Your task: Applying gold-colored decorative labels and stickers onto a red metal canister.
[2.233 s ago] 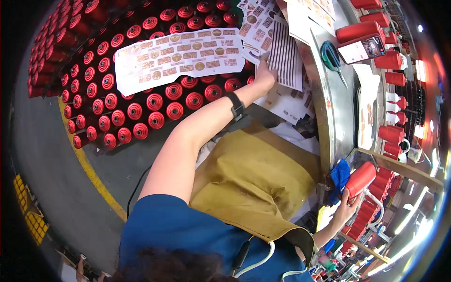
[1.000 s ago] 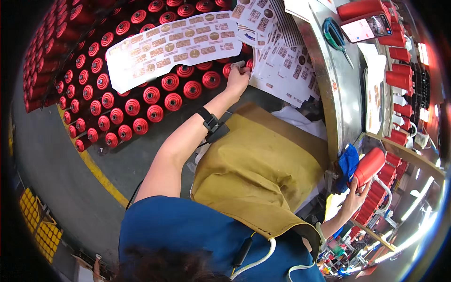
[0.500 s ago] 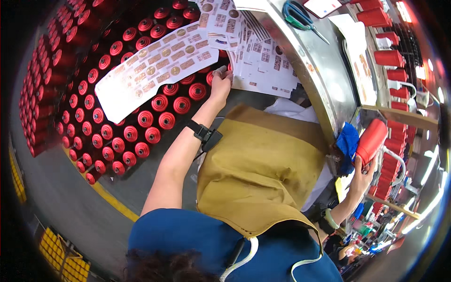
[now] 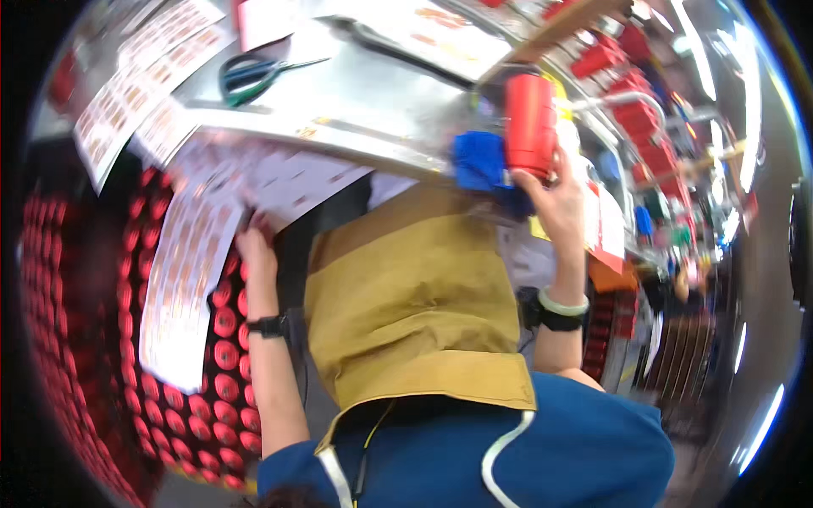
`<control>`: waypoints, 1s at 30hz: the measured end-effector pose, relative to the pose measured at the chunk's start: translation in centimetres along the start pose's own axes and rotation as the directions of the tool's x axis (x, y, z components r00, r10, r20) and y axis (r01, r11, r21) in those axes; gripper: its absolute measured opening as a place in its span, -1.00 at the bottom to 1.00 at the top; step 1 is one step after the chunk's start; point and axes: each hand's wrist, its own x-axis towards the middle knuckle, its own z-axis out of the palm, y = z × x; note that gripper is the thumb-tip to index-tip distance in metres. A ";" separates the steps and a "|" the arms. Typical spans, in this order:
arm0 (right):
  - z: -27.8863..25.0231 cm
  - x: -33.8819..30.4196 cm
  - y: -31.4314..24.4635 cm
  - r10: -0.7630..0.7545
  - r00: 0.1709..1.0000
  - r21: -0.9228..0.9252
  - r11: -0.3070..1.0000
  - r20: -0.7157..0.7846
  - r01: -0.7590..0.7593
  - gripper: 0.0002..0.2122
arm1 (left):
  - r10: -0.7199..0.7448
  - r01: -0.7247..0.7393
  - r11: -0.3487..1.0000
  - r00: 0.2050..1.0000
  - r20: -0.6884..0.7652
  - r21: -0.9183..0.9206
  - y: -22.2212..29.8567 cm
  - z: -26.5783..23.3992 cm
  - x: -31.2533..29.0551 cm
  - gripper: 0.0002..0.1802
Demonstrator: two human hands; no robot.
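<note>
My right hand (image 4: pixel 559 199) is wrapped around the lower end of a red bottle (image 4: pixel 531 123), a smooth cylinder held nearly upright at the bench's right end. Beside it is a bunched blue cloth (image 4: pixel 479 161). Down on the left, my left hand (image 4: pixel 254 240) is beside a printed sticker sheet (image 4: pixel 182 284), over the edge of the red rows. Motion smears its fingers, so whether they grip anything is unclear. That long white sheet lies across many red round-topped pieces (image 4: pixel 225 356) standing in rows.
A metal bench (image 4: pixel 381 93) crosses the top, with green-handled scissors (image 4: pixel 250 78) on it. More sticker sheets (image 4: pixel 140 93) hang over its left end. Red containers (image 4: pixel 631 110) line racks beyond, at right. A wooden bar (image 4: pixel 559 34) spans above the bench.
My view has swung to the right, so the bench now runs across the top. The red bottle stays in my right hand and has turned more upright. My left hand remains near the sheets.
</note>
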 end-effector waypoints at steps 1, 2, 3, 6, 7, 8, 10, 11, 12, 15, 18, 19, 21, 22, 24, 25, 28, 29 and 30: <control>0.3 -0.2 0.0 -0.032 0.999 0.044 0.998 -0.028 0.033 -0.24 | 0.049 -0.049 0.998 0.999 -0.023 0.031 -0.3 -0.9 0.6 -0.49; 0.4 -0.3 0.6 -0.063 0.997 0.085 0.994 -0.049 0.067 -0.22 | 0.015 -0.015 1.000 1.000 -0.006 0.004 -0.4 -1.4 1.0 -0.57; 0.1 -0.5 0.4 -0.112 0.991 0.042 0.993 -0.069 0.115 -0.21 | 0.009 -0.009 1.000 0.998 0.065 -0.003 -0.5 -2.4 1.4 -0.63; -0.5 -0.8 -1.3 -0.138 0.986 -0.054 0.990 -0.093 0.134 -0.20 | 0.004 -0.003 1.000 0.994 0.110 -0.006 -1.1 -4.8 3.8 -0.73; -0.9 -1.0 -1.1 -0.119 0.988 -0.041 0.992 -0.094 0.116 -0.17 | -0.004 0.004 1.000 0.990 0.143 0.006 -1.1 -3.0 3.5 -0.73; -1.3 -1.1 -0.7 -0.103 0.990 -0.024 0.995 -0.092 0.101 -0.14 | -0.018 0.017 1.000 0.996 0.085 0.012 -0.8 -1.5 2.4 -0.74; -1.5 -1.1 -0.1 -0.062 0.994 -0.042 0.997 -0.091 0.059 -0.07 | -0.022 0.022 1.000 0.999 0.027 0.022 0.1 -0.1 1.3 -0.75; -1.4 -1.0 0.1 -0.087 0.992 -0.060 0.995 -0.093 0.081 -0.06 | -0.018 0.017 1.000 0.999 0.042 0.024 0.0 -0.6 1.5 -0.75; -1.3 -1.0 0.5 -0.110 0.989 -0.079 0.992 -0.095 0.103 -0.04 | -0.014 0.013 1.000 0.998 0.057 0.026 -0.1 -1.2 1.6 -0.76; -3.0 -0.4 2.4 -0.147 0.988 0.002 0.989 -0.041 0.148 -0.04 | -0.034 0.031 0.999 0.996 0.088 0.039 -0.4 -2.2 2.2 -0.72; -7.6 -0.1 6.2 0.009 0.996 0.016 1.000 0.087 -0.011 -0.17 | -0.042 0.040 0.998 0.998 0.042 0.058 0.9 -1.6 1.6 -0.63; -9.3 0.2 9.1 0.036 0.999 -0.079 0.996 0.014 -0.035 -0.34 | -0.053 0.051 0.997 0.998 0.037 0.052 0.8 -2.7 2.6 -0.62; -13.6 0.4 13.0 0.078 0.984 -0.327 0.937 -0.160 -0.127 -0.63 | -0.059 0.055 0.997 0.995 0.083 0.050 0.6 -4.6 4.3 -0.55; -15.7 0.3 17.1 0.095 0.975 -0.460 0.870 -0.200 -0.179 -0.66 | -0.061 0.057 0.997 0.994 0.092 0.046 0.3 -4.6 4.3 -0.55; -18.0 0.0 20.2 0.284 0.926 -0.624 0.684 -0.248 -0.377 -0.69 | -0.079 0.077 0.996 0.996 0.042 0.052 0.5 -4.5 4.4 -0.49; -18.7 -0.3 22.0 0.308 0.914 -0.635 0.658 -0.263 -0.405 -0.70 | -0.069 0.065 0.994 0.997 0.044 0.082 0.5 -3.8 4.0 -0.47; -18.8 -0.8 25.0 0.397 0.880 -0.665 0.586 -0.262 -0.463 -0.71 | -0.017 0.015 0.995 0.999 0.027 0.096 0.9 -2.4 2.2 -0.51; -18.7 -0.6 25.5 0.461 0.855 -0.689 0.541 -0.237 -0.483 -0.70 | -0.021 0.017 0.995 0.999 0.038 0.098 1.1 -2.8 2.4 -0.49; -18.5 -0.2 26.5 0.456 0.857 -0.685 0.546 -0.239 -0.482 -0.70 | -0.015 0.011 0.996 0.999 0.040 0.094 1.2 -2.8 2.3 -0.49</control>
